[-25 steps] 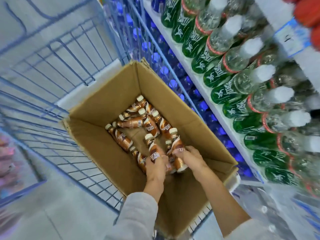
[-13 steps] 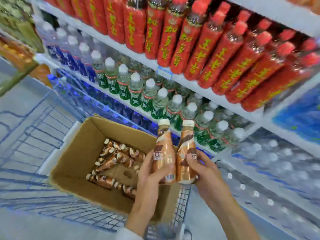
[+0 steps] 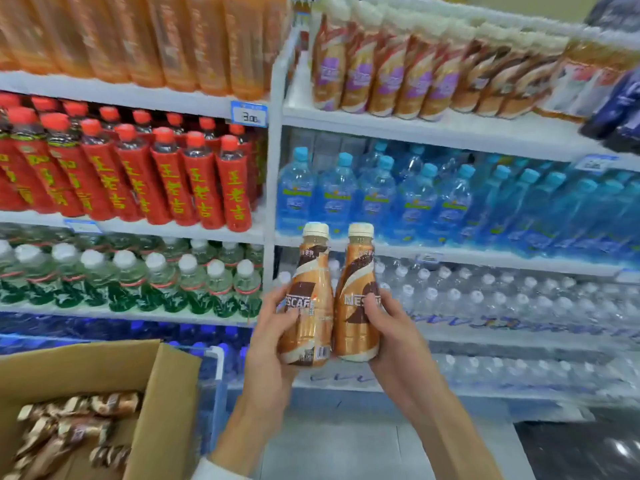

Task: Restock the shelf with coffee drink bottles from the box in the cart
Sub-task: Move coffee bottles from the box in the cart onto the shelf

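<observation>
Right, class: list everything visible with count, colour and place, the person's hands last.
Brown-and-cream plastic coffee bottles: two, centre.
Brown cardboard box: one, lower left; more coffee bottles inside, count unclear.
Red-labelled, red-capped bottles: many, left bay, second shelf.
Green-labelled clear bottles: many, white caps, shelf below.
Blue water bottles: many, right bay, second shelf.
Orange bottles: many, top left shelf.
Tan bottles: many, top right.
Left hand: grip on left bottle.
Right hand: grip on right bottle.

Two upright, cream-capped coffee bottles (image 3: 311, 282) touch side by side; more bottles (image 3: 69, 424) lie in the cardboard box (image 3: 162, 410).
</observation>
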Demonstrator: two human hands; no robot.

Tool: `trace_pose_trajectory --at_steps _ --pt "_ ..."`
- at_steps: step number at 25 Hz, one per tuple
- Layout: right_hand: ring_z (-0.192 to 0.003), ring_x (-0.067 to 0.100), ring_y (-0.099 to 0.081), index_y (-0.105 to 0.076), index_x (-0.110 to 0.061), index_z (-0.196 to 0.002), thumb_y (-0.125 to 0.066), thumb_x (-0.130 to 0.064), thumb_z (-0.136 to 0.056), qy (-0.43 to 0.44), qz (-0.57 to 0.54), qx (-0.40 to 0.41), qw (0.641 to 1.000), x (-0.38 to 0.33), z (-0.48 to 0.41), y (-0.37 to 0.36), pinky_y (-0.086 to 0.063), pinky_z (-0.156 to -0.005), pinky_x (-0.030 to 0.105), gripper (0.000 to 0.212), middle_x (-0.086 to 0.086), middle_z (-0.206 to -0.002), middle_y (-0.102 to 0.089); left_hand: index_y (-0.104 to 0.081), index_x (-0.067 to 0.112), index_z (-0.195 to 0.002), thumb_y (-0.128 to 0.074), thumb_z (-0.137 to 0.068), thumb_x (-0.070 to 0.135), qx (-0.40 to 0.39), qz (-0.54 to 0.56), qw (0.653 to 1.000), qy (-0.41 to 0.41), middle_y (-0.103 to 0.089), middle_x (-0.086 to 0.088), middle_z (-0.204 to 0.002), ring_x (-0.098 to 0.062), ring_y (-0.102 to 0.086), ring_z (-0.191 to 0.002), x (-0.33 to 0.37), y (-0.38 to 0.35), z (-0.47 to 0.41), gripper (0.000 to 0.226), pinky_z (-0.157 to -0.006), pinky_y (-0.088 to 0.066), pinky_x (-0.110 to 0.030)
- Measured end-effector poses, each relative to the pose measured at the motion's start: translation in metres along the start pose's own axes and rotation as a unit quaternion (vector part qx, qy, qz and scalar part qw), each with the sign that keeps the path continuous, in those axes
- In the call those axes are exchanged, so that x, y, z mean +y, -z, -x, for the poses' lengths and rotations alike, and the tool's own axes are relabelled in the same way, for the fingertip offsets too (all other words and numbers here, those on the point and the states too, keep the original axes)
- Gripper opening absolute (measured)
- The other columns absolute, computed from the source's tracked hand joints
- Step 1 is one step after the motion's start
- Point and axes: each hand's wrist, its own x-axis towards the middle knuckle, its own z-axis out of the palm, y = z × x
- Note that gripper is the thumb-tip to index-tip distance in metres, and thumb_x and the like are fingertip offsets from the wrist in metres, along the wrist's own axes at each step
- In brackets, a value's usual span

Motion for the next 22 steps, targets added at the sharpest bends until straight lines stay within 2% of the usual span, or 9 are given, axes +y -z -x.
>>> trace_pose_trajectory --at_steps 1,3,6,8,10,12,15,20,22 --pt "-0.111 0.033 -0.064 -0.056 -0.006 -0.136 -0.077 -0.030 -0.085 0.013 -0.007 0.011 1.000 -0.017 0.011 0.023 -0.046 -0.101 0.061 0.059 0.024 -0.132 -0.064 -0.064 0.025 -0.117 -0.068 -0.072 0.015 -0.016 0.000 1.000 0.008 -0.074 0.001 -0.100 -0.018 -0.071 -0.086 -0.009 -0.026 0.003 0.046 -0.074 -0.055 -0.044" --pt "-0.109 0.030 -0.065 -0.056 -0.003 -0.135 -0.070 -0.029 -0.086 0.029 -0.024 0.036 0.999 -0.046 0.030 0.059 -0.053 -0.095 0.053 0.057 0.024 -0.129 -0.065 -0.063 0.021 -0.119 -0.066 -0.076 0.019 -0.039 -0.012 0.999 0.022 -0.074 -0.003 -0.098 -0.021 -0.071 -0.083 -0.024 -0.069 0.006 0.043 -0.069 -0.057 -0.044" --pt "-0.106 0.031 -0.065 -0.055 0.001 -0.135 -0.071 -0.022 -0.084 0.061 -0.037 0.052 0.996 -0.080 0.044 0.106 -0.059 -0.082 0.042 0.058 0.025 -0.121 -0.068 -0.068 0.012 -0.116 -0.071 -0.079 0.015 -0.078 -0.041 0.995 0.050 -0.074 -0.014 -0.104 -0.029 -0.071 -0.088 -0.043 -0.123 0.001 0.038 -0.081 -0.058 -0.058" --pt "-0.110 0.036 -0.064 -0.053 -0.001 -0.137 -0.078 -0.015 -0.080 0.078 -0.038 0.066 0.994 -0.097 0.044 0.132 -0.058 -0.084 0.045 0.065 0.028 -0.129 -0.063 -0.071 0.010 -0.111 -0.079 -0.072 0.012 -0.108 -0.059 0.991 0.047 -0.075 -0.013 -0.105 -0.025 -0.073 -0.087 -0.050 -0.150 -0.007 0.040 -0.075 -0.061 -0.048" --pt "-0.115 0.038 -0.065 -0.053 -0.006 -0.138 -0.077 -0.019 -0.078 0.096 -0.031 0.071 0.992 -0.113 0.038 0.152 -0.054 -0.092 0.049 0.065 0.027 -0.129 -0.064 -0.069 0.011 -0.117 -0.081 -0.066 0.015 -0.129 -0.080 0.988 0.024 -0.074 -0.010 -0.111 -0.023 -0.074 -0.093 -0.054 -0.173 -0.018 0.052 -0.074 -0.059 -0.036" --pt "-0.113 0.038 -0.067 -0.056 -0.007 -0.136 -0.080 -0.015 -0.081 0.112 -0.025 0.082 0.990 -0.132 0.028 0.167 -0.050 -0.099 0.053 0.060 0.024 -0.125 -0.068 -0.068 0.018 -0.120 -0.089 -0.059 0.019 -0.143 -0.104 0.984 0.002 -0.074 -0.006 -0.116 -0.025 -0.073 -0.100 -0.057 -0.195 -0.035 0.064 -0.079 -0.057 -0.040" --pt "-0.108 0.033 -0.070 -0.061 -0.012 -0.131 -0.075 -0.015 -0.086 0.134 0.000 0.084 0.987 -0.161 0.006 0.182 -0.051 -0.100 0.052 0.047 0.018 -0.119 -0.072 -0.067 0.027 -0.120 -0.094 -0.049 0.022 -0.144 -0.118 0.983 -0.013 -0.074 -0.002 -0.116 -0.025 -0.072 -0.104 -0.060 -0.226 -0.065 0.076 -0.081 -0.055 -0.044" --pt "-0.111 0.039 -0.069 -0.061 -0.018 -0.131 -0.081 -0.021 -0.073 0.161 0.048 0.099 0.981 -0.211 -0.056 0.207 -0.050 -0.103 0.054 0.061 0.016 -0.115 -0.074 -0.066 0.027 -0.119 -0.089 -0.056 0.014 -0.144 -0.112 0.983 -0.037 -0.076 -0.006 -0.109 -0.030 -0.072 -0.101 -0.060 -0.272 -0.139 0.068 -0.081 -0.057 -0.046" --pt "-0.108 0.039 -0.070 -0.061 -0.017 -0.130 -0.081 -0.020 -0.071 0.165 0.049 0.102 0.980 -0.234 -0.084 0.215 -0.053 -0.099 0.052 0.063 0.017 -0.113 -0.074 -0.067 0.026 -0.119 -0.094 -0.055 0.014 -0.145 -0.125 0.981 -0.041 -0.076 -0.003 -0.108 -0.026 -0.072 -0.100 -0.056 -0.292 -0.172 0.071 -0.076 -0.059 -0.039"
